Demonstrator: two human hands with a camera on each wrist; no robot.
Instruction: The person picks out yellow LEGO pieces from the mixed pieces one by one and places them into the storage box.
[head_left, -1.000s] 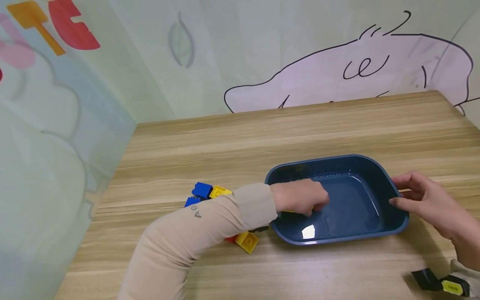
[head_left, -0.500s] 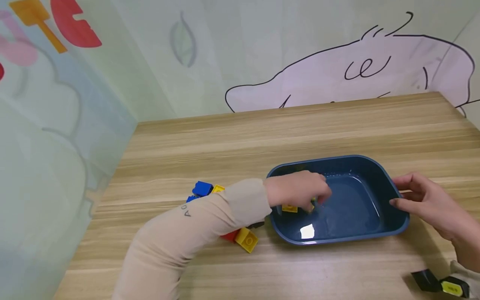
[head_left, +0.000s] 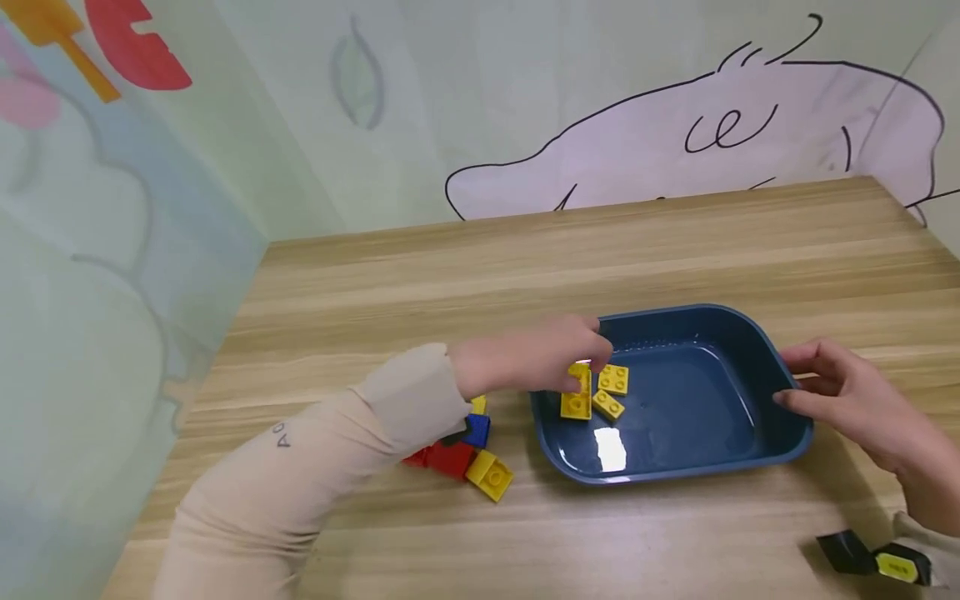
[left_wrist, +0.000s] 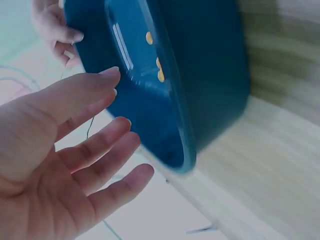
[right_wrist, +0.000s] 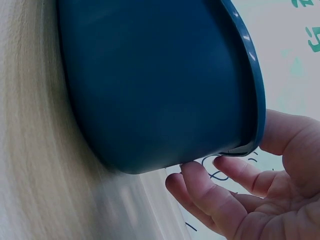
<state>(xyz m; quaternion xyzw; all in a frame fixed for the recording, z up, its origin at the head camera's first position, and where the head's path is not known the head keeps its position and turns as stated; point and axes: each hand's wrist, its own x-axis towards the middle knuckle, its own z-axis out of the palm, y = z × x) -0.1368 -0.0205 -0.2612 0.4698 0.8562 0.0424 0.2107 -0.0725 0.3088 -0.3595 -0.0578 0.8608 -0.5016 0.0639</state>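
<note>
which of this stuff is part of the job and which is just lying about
Seemingly the job:
- blue tray
- yellow bricks inside it
- red, blue and yellow bricks beside it

Apparently just surroundings:
- wooden table
- wall drawing
- black-and-yellow item

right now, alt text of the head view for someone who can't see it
A left hand hangs over yellow bricks in a blue tub; the right hand grips the tub. More bricks, some red, lie beside it on the table.
</note>
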